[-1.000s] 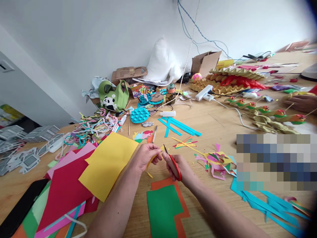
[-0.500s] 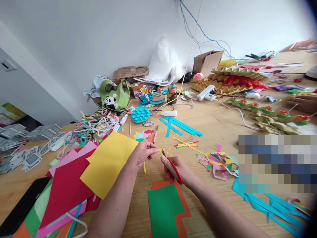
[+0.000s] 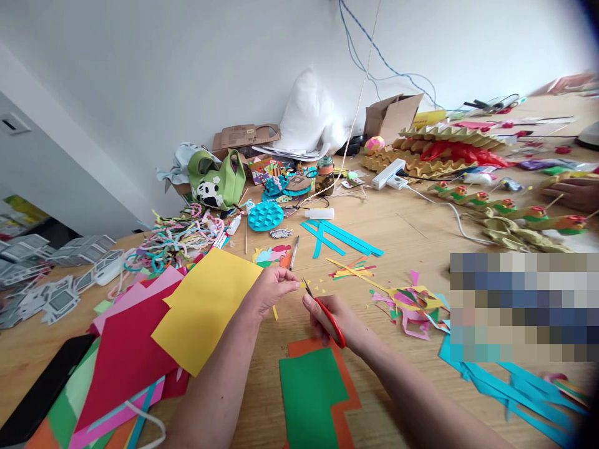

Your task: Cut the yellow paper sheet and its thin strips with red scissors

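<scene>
My left hand (image 3: 275, 288) is closed in a pinch on a narrow yellow paper strip (image 3: 275, 313), whose tail hangs below the palm. Just to the right, my right hand (image 3: 325, 315) grips red-handled scissors (image 3: 335, 325), their dark blades pointing up and left close to my left fingertips. Small yellow paper snippets (image 3: 319, 289) lie on the table beyond the blades. Nearer to me, under my right hand, green paper (image 3: 312, 393) rests on an orange sheet (image 3: 347, 377). Beside my left forearm lies a large yellow sheet (image 3: 210, 299).
Blue paper strips (image 3: 349, 237) and thin coloured strips (image 3: 353, 269) lie ahead. Paper scraps (image 3: 412, 302) are at the right, a pen (image 3: 294, 252) and a white bottle (image 3: 319, 214) beyond my hands. Red sheets (image 3: 128, 349) and pipe cleaners (image 3: 180, 237) fill the left. Another person's hand (image 3: 573, 192) rests far right.
The bit of yellow strip that stuck out from my left fingertips towards the blades no longer shows there. The scissor tips have shifted slightly left; both hands stay nearly in place.
</scene>
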`<state>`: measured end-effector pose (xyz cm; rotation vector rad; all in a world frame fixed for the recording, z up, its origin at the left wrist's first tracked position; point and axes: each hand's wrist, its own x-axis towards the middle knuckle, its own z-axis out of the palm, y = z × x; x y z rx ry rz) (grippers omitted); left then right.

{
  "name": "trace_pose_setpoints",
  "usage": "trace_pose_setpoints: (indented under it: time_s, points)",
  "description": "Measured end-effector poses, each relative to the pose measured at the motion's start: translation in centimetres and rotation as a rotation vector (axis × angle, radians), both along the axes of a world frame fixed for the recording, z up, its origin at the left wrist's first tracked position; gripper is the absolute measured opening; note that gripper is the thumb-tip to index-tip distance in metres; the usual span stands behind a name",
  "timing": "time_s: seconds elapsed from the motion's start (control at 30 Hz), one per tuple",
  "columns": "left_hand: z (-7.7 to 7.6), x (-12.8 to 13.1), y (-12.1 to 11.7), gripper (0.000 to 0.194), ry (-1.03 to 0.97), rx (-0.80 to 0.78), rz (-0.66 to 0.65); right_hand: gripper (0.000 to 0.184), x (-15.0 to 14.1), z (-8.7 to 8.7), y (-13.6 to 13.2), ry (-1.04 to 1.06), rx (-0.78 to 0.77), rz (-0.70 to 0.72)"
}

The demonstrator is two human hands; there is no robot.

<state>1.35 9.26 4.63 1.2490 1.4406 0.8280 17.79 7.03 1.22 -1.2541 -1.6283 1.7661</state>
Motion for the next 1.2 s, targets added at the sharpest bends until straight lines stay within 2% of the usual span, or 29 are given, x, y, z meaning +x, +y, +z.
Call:
trace_pose_setpoints:
  time_s: [0.3, 1.2]
  points:
    - [-0.2, -0.1, 0.0, 0.016, 0.076, 0.046, 0.001, 0.053, 0.0, -0.5, 0.1, -0.006, 0.004, -0.002]
    - [-0.3, -0.3, 0.1, 0.015, 0.09, 0.075, -0.006, 0.052, 0.0, -1.2, 0.3, -0.011, 0.019, 0.002]
